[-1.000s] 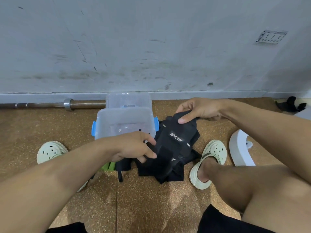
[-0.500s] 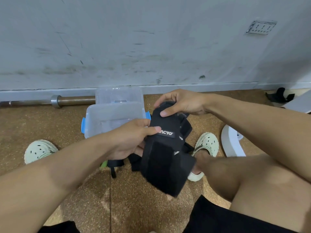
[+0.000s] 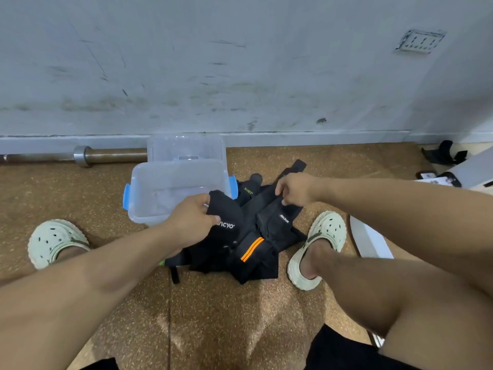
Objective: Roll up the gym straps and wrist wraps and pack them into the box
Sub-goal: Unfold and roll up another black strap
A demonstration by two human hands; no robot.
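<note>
A pile of black gym straps and wrist wraps (image 3: 248, 252) lies on the cork floor between my feet, one with orange stripes. My left hand (image 3: 193, 217) grips a black wrap with white lettering (image 3: 226, 217) at the pile's left. My right hand (image 3: 294, 189) pinches the top edge of another black wrap (image 3: 277, 212) on the right. The clear plastic box (image 3: 149, 188) with blue clips stands open just behind the pile, nothing visible inside it.
The box's clear lid (image 3: 186, 148) leans behind it against the wall. A steel barbell (image 3: 82, 155) lies along the wall at left. My pale green clogs (image 3: 54, 243) flank the pile. A white board (image 3: 370, 241) and black gear (image 3: 445, 152) lie at right.
The wrap I held lifted in both hands has gone down to the pile. My hands have moved apart, each now holding a separate wrap; an orange-striped strap shows.
</note>
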